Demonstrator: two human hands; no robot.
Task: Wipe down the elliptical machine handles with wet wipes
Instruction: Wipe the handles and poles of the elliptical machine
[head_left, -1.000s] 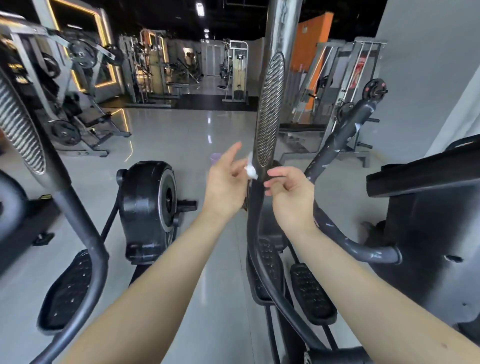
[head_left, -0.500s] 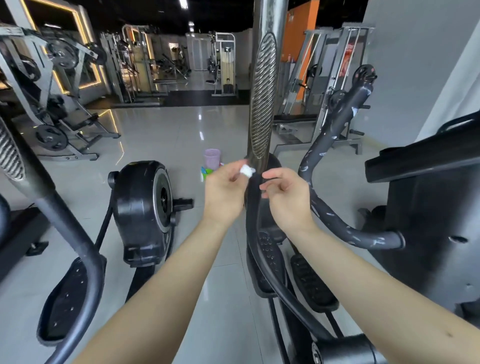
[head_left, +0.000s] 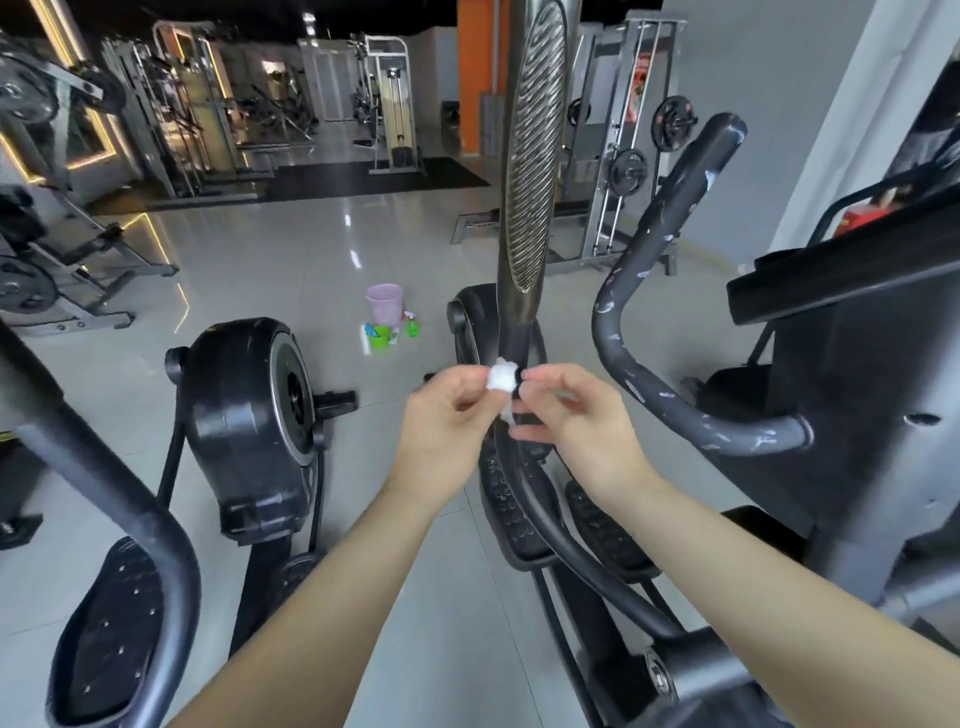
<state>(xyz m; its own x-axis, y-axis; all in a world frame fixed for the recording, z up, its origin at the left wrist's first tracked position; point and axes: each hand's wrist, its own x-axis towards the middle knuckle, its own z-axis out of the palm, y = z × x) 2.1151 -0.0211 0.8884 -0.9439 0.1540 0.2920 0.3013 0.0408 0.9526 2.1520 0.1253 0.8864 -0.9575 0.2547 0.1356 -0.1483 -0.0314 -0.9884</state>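
The small white wet wipe (head_left: 501, 376) is squished into a ball between the fingertips of both hands. The left hand (head_left: 447, 415) pinches one side and the right hand (head_left: 571, 415) pinches the other. The ball is just in front of the tall handle (head_left: 530, 156), down low.

Glossy grey tile floor (head_left: 249, 270), ceiling light reflections. Grey wall (head_left: 769, 104) right, orange panel (head_left: 478, 78) far back. Dark ceiling. Warm light strip (head_left: 104, 140) left. Cable machine (head_left: 389, 104), plate rack (head_left: 628, 166) behind. Black mat (head_left: 374, 179). Pink bin (head_left: 384, 304), green bucket (head_left: 382, 338) on floor.
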